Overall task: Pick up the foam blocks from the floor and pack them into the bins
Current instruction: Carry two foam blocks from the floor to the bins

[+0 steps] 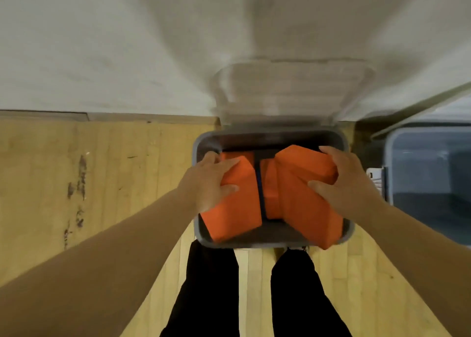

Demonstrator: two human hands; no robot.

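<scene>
Scuffed wooden floor (102, 171) lay outside the left hand (209, 181), whose fingers and thumb curled round the upper end of the left orange block (237, 209), which was tilted down into the grey bin (270, 134). Just inward of that grasp the middle orange block (270, 184) stood inside the bin, between the two held ones. Past both hands a clear lid (280, 92) leaned on the wall. The right hand (344, 184) clasped the right orange block (305, 191), thumb on its near face and fingers over the far edge. The block's lower corner crossed the bin's near rim. Outside the right hand stood a blue-grey bin (390, 158).
</scene>
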